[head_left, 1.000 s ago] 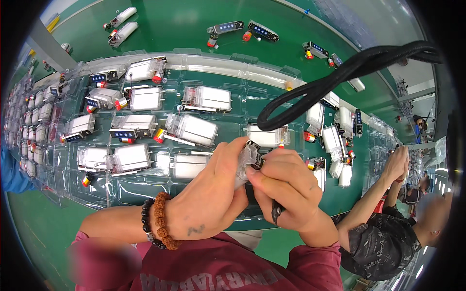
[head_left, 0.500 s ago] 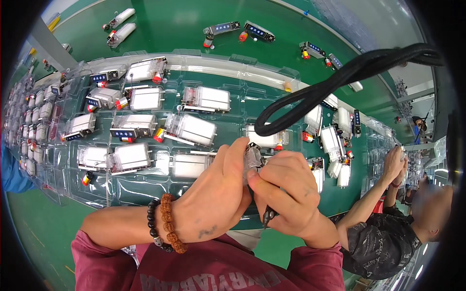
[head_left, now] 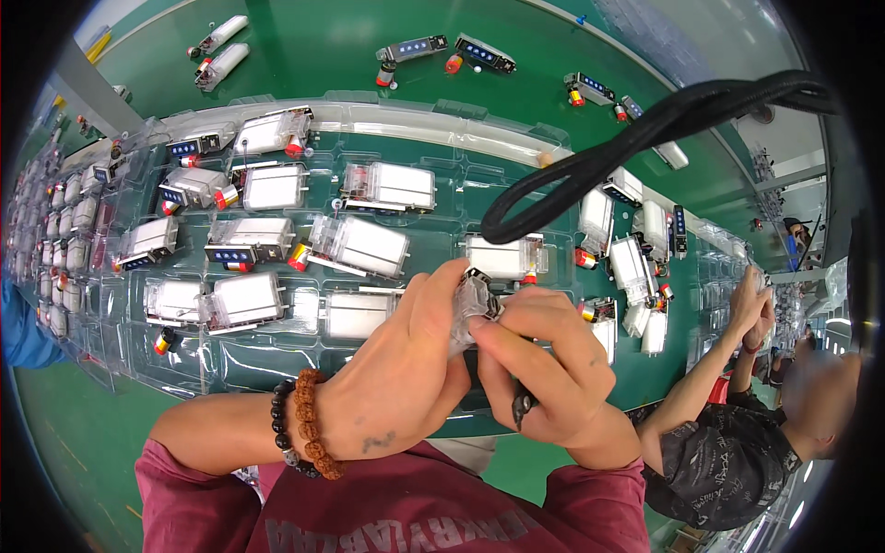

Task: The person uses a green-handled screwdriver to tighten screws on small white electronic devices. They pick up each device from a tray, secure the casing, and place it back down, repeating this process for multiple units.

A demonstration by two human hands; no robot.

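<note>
In front of my chest, my left hand (head_left: 392,373) is closed around a small electronic module with a clear plastic housing (head_left: 474,297) and dark parts at its upper end. My right hand (head_left: 553,364) presses against the module's right side with thumb and fingertips. A slim black tool (head_left: 524,405) pokes out below the right hand's curled fingers; the rest of it is hidden in the grip. Just beyond the fingers sits a white block-shaped unit (head_left: 498,258) in a clear tray (head_left: 313,355), and another white unit (head_left: 358,315) is partly covered by my left hand.
Several white units with red-yellow cylinders (head_left: 298,256) fill the trays. More units (head_left: 412,49) lie on the green belt (head_left: 313,55) behind. A black cord loop (head_left: 572,198) hangs across the upper right. A co-worker's arm (head_left: 705,369) reaches in at right.
The module has tilted slightly, showing more of its clear housing. My right hand has shifted a little to the right, and the black tool's end has turned.
</note>
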